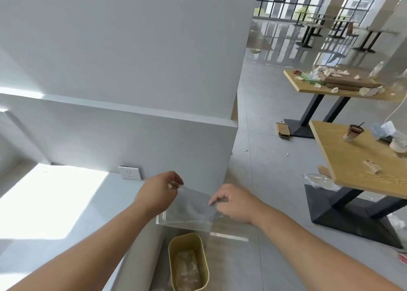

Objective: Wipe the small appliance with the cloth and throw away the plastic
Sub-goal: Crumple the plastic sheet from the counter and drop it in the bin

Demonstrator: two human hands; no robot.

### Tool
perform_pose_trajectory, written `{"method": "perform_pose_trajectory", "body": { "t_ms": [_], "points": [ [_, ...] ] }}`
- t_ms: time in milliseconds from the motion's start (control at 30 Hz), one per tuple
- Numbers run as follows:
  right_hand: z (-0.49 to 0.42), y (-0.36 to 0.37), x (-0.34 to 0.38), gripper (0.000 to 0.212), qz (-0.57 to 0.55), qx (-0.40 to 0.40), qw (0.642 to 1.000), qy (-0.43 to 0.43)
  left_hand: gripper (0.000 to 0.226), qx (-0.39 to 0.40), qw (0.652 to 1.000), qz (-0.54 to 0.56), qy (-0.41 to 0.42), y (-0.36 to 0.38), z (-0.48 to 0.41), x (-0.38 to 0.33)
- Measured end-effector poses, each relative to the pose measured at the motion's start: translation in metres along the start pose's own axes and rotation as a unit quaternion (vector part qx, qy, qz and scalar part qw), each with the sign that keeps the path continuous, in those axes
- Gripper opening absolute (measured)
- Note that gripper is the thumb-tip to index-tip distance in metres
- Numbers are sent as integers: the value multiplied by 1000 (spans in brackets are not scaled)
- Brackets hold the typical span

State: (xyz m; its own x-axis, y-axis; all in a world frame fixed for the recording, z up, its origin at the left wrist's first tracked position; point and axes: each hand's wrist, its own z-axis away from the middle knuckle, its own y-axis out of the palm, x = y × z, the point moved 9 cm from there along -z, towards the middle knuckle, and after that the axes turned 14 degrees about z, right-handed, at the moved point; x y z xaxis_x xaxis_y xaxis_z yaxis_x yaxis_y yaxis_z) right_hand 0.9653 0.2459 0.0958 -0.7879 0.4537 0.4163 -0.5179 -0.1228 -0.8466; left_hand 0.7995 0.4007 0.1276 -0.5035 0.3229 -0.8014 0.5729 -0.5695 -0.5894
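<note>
A clear plastic bag (189,209) hangs between my hands, directly above a tan waste bin (188,242) on the floor. My left hand (161,190) pinches the bag's top left corner. My right hand (233,202) pinches its right edge with thumb and forefinger. Crumpled clear plastic (187,271) lies inside the bin. No cloth or small appliance is in view.
A grey wall with a ledge and a white socket (130,173) stands just behind the bin. Wooden tables (352,165) with cups, wrappers and litter stand to the right on black bases. A cardboard piece (283,130) and loose plastic (319,180) lie on the floor.
</note>
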Motion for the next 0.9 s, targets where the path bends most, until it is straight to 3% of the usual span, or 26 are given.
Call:
{"method": "perform_pose_trajectory", "body": {
  "t_ms": [100,300,533,700,900],
  "points": [
    [-3,9,5,29,69,9,997,-30,31,8,1000,-22,10,12,-7,-2],
    [-21,25,11,54,204,-8,979,-30,32,34,996,-68,37,30,-18,4],
    [-37,63,37,57,218,35,967,-123,29,62,991,-101,66,49,-18,20],
    [-48,87,38,66,229,84,962,-118,28,65,990,-115,53,56,-15,40],
    [-59,112,36,74,248,113,956,-108,52,70,987,-143,27,63,-13,81]
  ]
}}
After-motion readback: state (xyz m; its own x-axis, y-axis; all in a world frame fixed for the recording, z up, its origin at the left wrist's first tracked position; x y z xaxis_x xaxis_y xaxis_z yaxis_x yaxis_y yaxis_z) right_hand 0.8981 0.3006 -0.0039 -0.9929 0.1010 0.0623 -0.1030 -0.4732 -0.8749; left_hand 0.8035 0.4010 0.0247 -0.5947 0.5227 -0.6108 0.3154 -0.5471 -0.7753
